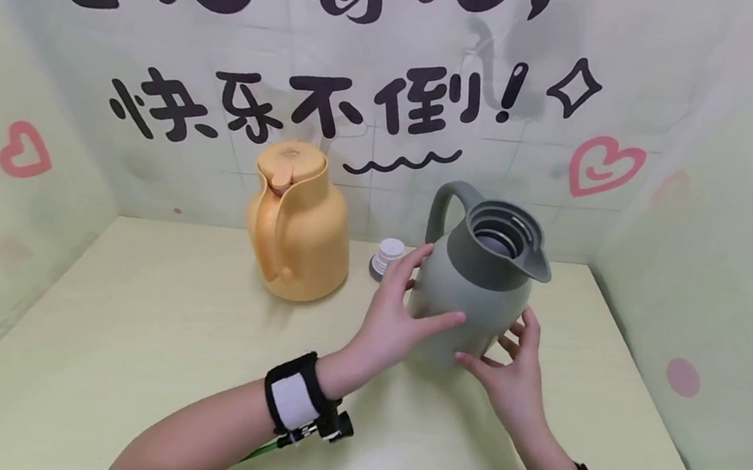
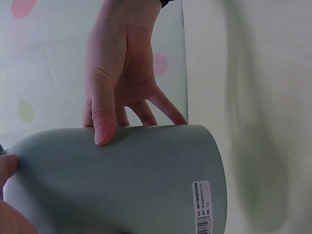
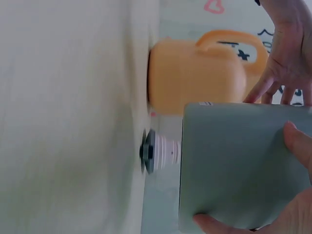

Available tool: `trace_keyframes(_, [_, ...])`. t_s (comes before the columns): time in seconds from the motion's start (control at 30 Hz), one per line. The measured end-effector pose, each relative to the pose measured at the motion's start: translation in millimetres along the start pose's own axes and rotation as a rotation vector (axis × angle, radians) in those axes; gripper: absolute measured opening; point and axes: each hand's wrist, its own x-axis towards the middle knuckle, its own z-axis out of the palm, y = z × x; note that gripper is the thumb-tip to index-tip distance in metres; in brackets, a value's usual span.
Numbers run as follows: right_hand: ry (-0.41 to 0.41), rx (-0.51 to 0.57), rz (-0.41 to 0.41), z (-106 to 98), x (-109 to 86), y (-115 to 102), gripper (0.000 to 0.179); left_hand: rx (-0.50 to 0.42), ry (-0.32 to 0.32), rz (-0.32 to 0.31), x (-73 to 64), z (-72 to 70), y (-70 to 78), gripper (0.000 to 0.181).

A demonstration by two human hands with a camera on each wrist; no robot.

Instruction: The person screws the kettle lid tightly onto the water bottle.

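A grey-green thermal jug (image 1: 468,306) with a darker grey collar, spout and handle is lidless, its threaded mouth showing. It leans slightly, and the right wrist view has its base above the tabletop. My left hand (image 1: 390,328) grips the left side, thumb across the front and fingers partly hidden behind. Lower on the right side, my right hand (image 1: 516,380) holds the body near the base; the left wrist view shows that hand (image 2: 122,73) against the jug wall, close to a white barcode label (image 2: 202,207).
An orange thermal jug (image 1: 313,244) with its lid on stands at the back, left of my hands. Between the jugs sits a white ridged stopper (image 1: 390,249) with a dark base. Behind the pale table (image 1: 152,334) hangs a printed backdrop (image 1: 324,206); side walls flank it.
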Motion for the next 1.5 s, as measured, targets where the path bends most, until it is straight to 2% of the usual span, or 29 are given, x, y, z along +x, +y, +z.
trace_keyframes(0.27, [-0.057, 0.006, 0.016, 15, -19.7, -1, 0.108, -0.039, 0.046, -0.057, -34.3, -13.1, 1.3, 0.084])
trace_keyframes(0.57, [-0.071, 0.004, 0.010, 31, -36.9, 5, 0.109, -0.129, 0.065, -0.137, -63.4, -23.5, -3.9, 0.083])
trace_keyframes(0.87, [-0.095, 0.016, -0.019, 41, -45.9, 9, 0.110, -0.157, 0.079, -0.187, -77.1, -31.2, -6.1, 0.083])
trace_keyframes(1.0, [-0.109, 0.011, -0.027, 44, -47.8, 12, 0.109, -0.157, 0.083, -0.190, -81.4, -32.8, -9.5, 0.081])
trace_keyframes(1.27, [-0.123, 0.013, 0.012, 48, -48.7, 17, 0.110, -0.163, 0.099, -0.207, -87.0, -33.6, -13.1, 0.083])
trace_keyframes(1.5, [-0.133, 0.010, 0.010, 50, -49.0, 18, 0.108, -0.187, 0.115, -0.219, -91.0, -34.2, -14.3, 0.084])
